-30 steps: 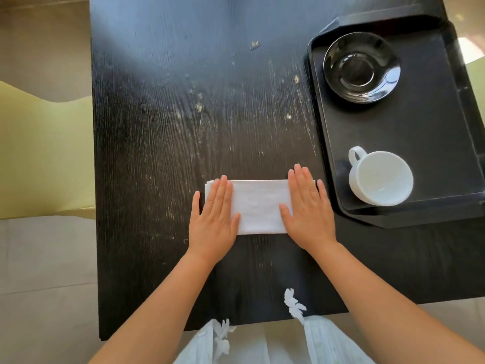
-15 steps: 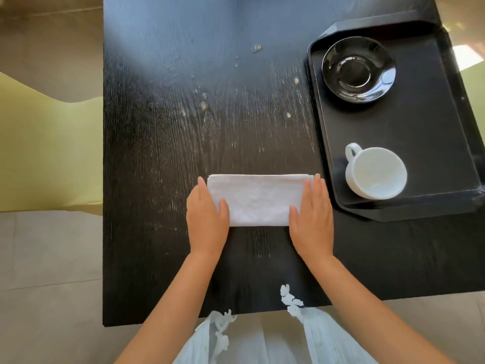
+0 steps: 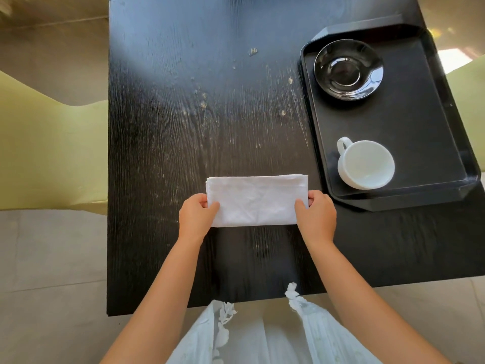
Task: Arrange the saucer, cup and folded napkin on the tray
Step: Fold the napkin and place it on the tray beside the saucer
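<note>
A white folded napkin [image 3: 256,199] lies as a long rectangle on the black table, just left of the black tray [image 3: 430,143]. My left hand [image 3: 197,216] pinches its near left corner and my right hand [image 3: 317,215] pinches its near right corner, thumbs on top and fingers curled under the ends. On the tray, a glossy black saucer [image 3: 348,69] sits at the far left corner and a white cup [image 3: 366,164] stands upright near the front left, apart from the saucer, handle pointing far left.
The black wooden table [image 3: 199,106] shows pale scuffs and crumbs across its middle. Yellow-green chair seats [image 3: 49,148] flank it on both sides. The tray's right half is bare. The table's near edge runs just above my white clothing.
Both hands went from lying flat on the napkin's ends to sliding off outward and now gripping its two near corners. The napkin itself has stayed in place.
</note>
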The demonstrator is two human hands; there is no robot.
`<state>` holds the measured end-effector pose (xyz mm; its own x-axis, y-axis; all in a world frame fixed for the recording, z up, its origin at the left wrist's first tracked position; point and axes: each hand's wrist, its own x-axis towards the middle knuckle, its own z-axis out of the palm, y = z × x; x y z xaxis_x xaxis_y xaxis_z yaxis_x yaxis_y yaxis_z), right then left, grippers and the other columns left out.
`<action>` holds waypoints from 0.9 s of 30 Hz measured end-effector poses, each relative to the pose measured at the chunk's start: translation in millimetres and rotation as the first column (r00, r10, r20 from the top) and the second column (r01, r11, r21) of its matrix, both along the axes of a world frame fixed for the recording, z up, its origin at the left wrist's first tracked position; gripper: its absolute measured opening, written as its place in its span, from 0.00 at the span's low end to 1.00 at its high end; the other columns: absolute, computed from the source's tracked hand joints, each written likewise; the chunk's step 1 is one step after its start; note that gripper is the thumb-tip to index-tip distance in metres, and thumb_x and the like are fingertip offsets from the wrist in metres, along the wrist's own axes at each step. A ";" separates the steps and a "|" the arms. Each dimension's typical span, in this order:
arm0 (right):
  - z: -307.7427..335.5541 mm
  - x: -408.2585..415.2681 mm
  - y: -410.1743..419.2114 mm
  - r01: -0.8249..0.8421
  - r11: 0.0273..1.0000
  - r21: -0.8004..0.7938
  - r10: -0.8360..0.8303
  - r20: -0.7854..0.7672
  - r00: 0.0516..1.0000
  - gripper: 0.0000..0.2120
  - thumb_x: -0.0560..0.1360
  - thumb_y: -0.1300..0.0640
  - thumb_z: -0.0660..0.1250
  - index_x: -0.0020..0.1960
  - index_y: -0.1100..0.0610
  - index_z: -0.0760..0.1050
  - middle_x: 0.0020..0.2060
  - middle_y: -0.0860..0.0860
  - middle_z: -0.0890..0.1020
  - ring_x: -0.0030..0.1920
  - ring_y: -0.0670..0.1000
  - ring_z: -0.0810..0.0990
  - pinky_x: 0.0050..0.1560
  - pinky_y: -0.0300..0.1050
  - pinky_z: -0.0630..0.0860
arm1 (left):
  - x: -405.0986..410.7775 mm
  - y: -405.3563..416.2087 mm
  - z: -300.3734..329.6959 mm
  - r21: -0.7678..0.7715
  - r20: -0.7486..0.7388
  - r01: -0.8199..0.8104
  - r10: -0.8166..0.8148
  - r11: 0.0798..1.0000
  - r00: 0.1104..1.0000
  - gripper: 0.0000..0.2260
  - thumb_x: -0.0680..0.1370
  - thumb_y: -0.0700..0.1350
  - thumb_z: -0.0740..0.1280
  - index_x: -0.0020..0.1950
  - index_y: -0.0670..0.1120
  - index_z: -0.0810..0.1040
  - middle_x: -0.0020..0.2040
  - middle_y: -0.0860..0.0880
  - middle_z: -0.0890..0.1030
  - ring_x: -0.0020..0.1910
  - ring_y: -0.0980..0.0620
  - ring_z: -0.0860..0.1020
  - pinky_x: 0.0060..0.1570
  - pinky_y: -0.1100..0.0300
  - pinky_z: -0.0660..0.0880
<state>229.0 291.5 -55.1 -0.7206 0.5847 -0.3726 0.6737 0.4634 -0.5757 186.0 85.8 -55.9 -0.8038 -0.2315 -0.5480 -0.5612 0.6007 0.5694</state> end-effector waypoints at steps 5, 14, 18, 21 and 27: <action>15.0 2.3 1.8 -0.001 0.995 -0.096 -0.002 -0.023 1.000 0.03 0.73 0.59 0.62 0.43 0.59 0.72 0.40 0.53 0.77 0.41 0.53 0.75 0.33 0.44 0.68 | 6.2 -11.8 16.4 0.189 -0.025 -0.007 0.012 0.982 1.000 0.04 0.76 0.40 0.65 0.48 0.46 0.77 0.45 0.50 0.79 0.43 0.57 0.77 0.38 0.64 0.72; 80.8 -1.5 30.1 -0.058 0.925 -0.375 -0.001 -0.155 0.988 0.16 0.73 0.63 0.67 0.56 0.51 0.66 0.40 0.51 0.81 0.43 0.49 0.79 0.44 0.45 0.76 | -14.6 -29.1 62.1 0.363 0.035 0.004 -0.018 0.932 0.999 0.10 0.78 0.41 0.65 0.58 0.46 0.78 0.52 0.52 0.81 0.51 0.54 0.79 0.49 0.58 0.78; 111.3 -1.4 46.6 -0.129 0.936 -0.329 0.052 -0.232 0.971 0.17 0.75 0.64 0.64 0.57 0.48 0.64 0.39 0.52 0.79 0.42 0.49 0.78 0.43 0.45 0.75 | -29.1 -14.5 89.1 0.340 -0.070 0.084 -0.064 0.936 0.996 0.08 0.76 0.40 0.67 0.54 0.49 0.76 0.50 0.52 0.80 0.49 0.55 0.79 0.46 0.61 0.78; 128.5 -1.4 61.8 -0.134 0.950 -0.282 0.064 -0.246 0.967 0.12 0.75 0.62 0.63 0.54 0.48 0.69 0.41 0.48 0.78 0.45 0.52 0.78 0.45 0.50 0.76 | -41.2 6.8 108.9 0.304 -0.160 0.140 -0.095 0.942 0.983 0.08 0.75 0.39 0.68 0.52 0.47 0.72 0.46 0.52 0.79 0.47 0.55 0.79 0.41 0.60 0.79; 158.3 1.9 110.4 -0.074 0.970 -0.230 0.004 -0.292 0.956 0.09 0.75 0.63 0.63 0.50 0.50 0.77 0.43 0.43 0.78 0.48 0.48 0.76 0.50 0.44 0.73 | -71.3 66.5 146.6 0.229 -0.308 0.381 -0.304 0.896 0.901 0.03 0.77 0.39 0.64 0.46 0.46 0.77 0.44 0.51 0.81 0.44 0.53 0.78 0.39 0.59 0.76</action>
<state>230.9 401.9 103.3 -0.8378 0.4746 -0.2698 0.4473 0.3135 -0.8377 114.7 152.3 90.7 -0.9258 0.2149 -0.3111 -0.1594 0.5243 0.8365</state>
